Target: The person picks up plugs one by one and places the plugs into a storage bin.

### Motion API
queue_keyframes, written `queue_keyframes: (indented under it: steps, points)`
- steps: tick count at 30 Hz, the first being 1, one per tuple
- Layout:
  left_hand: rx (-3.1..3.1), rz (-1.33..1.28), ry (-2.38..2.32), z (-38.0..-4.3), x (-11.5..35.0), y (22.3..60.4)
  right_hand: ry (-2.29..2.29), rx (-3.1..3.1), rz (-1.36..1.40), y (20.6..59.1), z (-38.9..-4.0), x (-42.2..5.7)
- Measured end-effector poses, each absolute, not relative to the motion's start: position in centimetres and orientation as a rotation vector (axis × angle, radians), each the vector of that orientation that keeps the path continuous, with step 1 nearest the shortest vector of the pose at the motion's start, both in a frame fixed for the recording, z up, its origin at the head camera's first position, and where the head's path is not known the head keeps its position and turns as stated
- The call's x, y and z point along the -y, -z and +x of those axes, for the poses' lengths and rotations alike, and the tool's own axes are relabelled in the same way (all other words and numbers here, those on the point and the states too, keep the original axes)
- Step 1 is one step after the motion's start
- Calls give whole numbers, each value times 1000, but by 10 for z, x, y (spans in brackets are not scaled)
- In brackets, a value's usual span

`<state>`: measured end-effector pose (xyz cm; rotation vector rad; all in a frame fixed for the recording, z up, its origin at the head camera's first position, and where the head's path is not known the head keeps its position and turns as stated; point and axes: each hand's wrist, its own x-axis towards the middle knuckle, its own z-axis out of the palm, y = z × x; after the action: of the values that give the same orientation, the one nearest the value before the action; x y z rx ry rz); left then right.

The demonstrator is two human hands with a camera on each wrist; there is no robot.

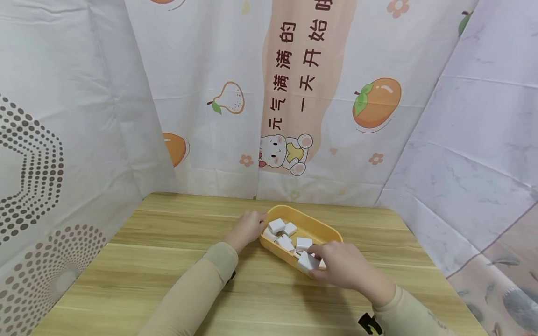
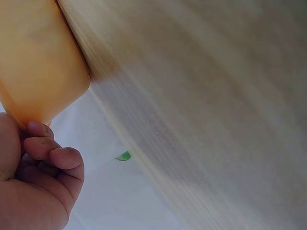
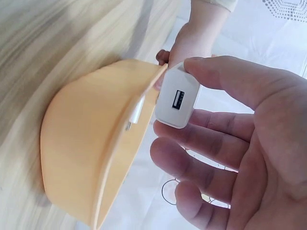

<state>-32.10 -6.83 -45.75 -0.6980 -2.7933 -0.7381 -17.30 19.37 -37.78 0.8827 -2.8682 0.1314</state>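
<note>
My right hand (image 1: pixel 346 266) pinches a white USB charger plug (image 3: pixel 177 84) between thumb and fingers. In the right wrist view its USB port faces the camera. The charger is held over the near right rim of a yellow-orange plastic basket (image 1: pixel 316 228). Inside, several more white chargers (image 1: pixel 276 226) lie loosely piled toward the left and near side; a metal prong shows on one of them over the rim in the right wrist view. At the basket's left end, my left hand (image 1: pixel 248 227) grips the rim with curled fingers (image 2: pixel 67 157).
The basket stands on a wood-grain table (image 1: pixel 176 242) toward its far edge. Behind the table hangs a printed curtain (image 1: pixel 218 140) with fruit and a cartoon bear. Other patterned cloths (image 1: pixel 105 93) close off the left and right sides.
</note>
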Motion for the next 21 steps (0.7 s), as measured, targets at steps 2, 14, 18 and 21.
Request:
queue_keyframes:
  steps: [2,14,18,21]
  points:
    - [2804,-693,729,-321,68,458,-136,2855,882,377,-176,-195]
    - [2818,-673,732,-322,68,459,-162,2953,705,372,-199,-207]
    - [2823,-668,739,-322,68,459,-130,2948,667,373,-207,-214]
    - [2834,-659,749,-322,68,459,-125,2954,634,373,-212,-219]
